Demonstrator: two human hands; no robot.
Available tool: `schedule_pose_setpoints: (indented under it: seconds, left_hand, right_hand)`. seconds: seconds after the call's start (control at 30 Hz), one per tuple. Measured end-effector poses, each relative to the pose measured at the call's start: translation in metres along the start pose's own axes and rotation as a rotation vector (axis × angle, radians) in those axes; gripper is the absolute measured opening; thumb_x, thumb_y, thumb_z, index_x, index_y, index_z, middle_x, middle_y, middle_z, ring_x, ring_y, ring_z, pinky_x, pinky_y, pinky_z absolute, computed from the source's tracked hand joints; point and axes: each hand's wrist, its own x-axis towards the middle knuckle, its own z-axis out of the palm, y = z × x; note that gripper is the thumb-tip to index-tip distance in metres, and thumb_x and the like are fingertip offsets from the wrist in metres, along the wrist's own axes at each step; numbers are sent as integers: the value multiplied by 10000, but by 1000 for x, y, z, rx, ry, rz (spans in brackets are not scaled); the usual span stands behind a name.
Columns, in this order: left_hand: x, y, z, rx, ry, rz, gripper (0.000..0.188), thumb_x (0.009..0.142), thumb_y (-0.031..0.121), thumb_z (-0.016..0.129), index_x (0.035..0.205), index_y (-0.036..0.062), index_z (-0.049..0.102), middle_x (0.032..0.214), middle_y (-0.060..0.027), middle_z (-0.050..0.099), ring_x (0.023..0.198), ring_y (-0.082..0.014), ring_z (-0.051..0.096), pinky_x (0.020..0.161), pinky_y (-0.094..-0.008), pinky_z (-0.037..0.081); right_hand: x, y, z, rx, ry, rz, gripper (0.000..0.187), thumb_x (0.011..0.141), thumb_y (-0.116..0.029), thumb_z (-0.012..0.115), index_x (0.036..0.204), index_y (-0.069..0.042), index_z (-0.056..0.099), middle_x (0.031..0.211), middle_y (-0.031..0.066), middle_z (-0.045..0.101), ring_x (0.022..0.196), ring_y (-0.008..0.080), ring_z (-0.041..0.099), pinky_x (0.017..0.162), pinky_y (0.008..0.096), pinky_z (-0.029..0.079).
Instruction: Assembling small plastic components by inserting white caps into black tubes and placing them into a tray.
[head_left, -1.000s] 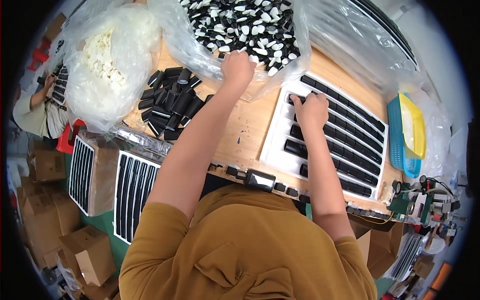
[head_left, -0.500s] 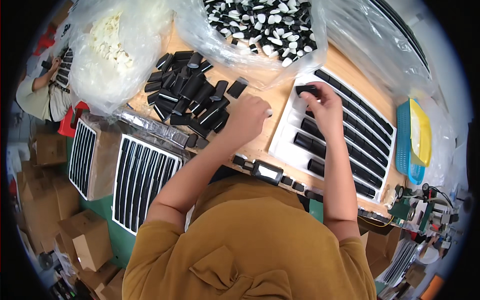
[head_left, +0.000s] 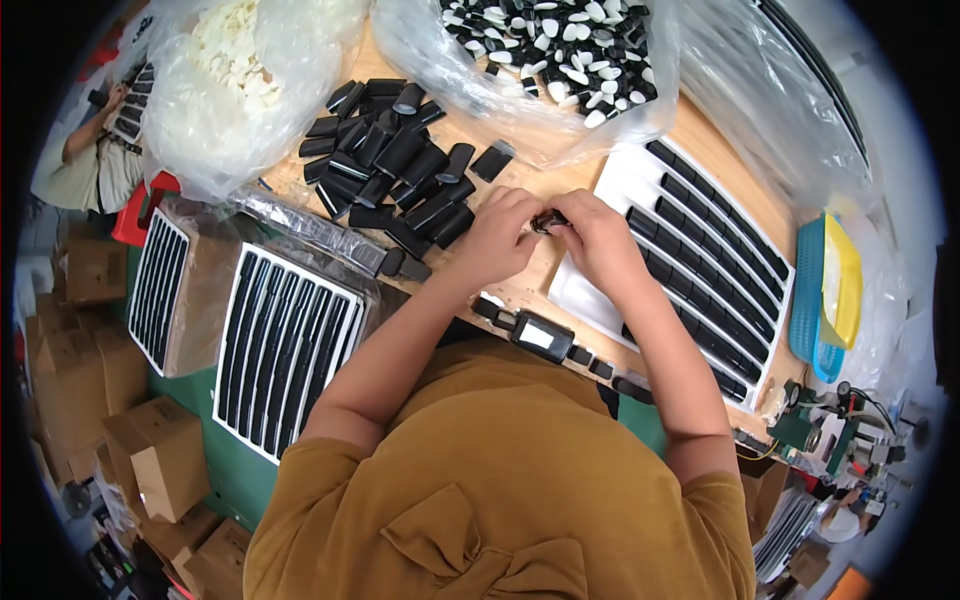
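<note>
Pinching a small, glossy dark piece (head_left: 547,222) between the closed fingers of left hand (head_left: 503,236) and right hand (head_left: 597,242); holding it above the pale wooden tabletop (head_left: 530,275), between a loose heap of black tubular pieces (head_left: 400,155) and a white grooved tray (head_left: 578,296).

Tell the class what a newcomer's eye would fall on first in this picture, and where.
Probably the heap of small black and white pieces in a clear plastic bag at the top. Next, near the centre, the left hand and right hand meet at a small dark piece. To their right lies a white tray with rows of black pieces.
</note>
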Motion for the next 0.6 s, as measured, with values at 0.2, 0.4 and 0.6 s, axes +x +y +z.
schedule_pose_setpoints:
  seconds: [0.2,0.4,0.6]
  left_hand:
    - [-2,-2,4,16,-6,1,327,760,-28,676,1081,3,618,1058,-125,605,1026,-337,546,884,-406,449]
    - [-3,7,7,-192,40,-198,505,737,-78,655,1211,42,530,989,-121,636,1018,-342,569,898,-435,451]
    - [-5,3,5,-144,27,-204,538,768,-76,678,1270,41,524,1052,-132,624,1027,-287,620,907,-383,495]
  right_hand:
    - [0,6,4,-18,-3,-24,210,800,-12,698,1001,-37,640,919,147,628,873,363,646,761,436,541]
    - [0,3,7,-33,10,-28,228,779,-16,716,992,-32,635,892,153,624,830,372,650,727,447,547]
    - [-1,0,12,-65,-21,23,263,811,-16,713,1067,-36,653,924,159,653,825,361,663,719,419,543]
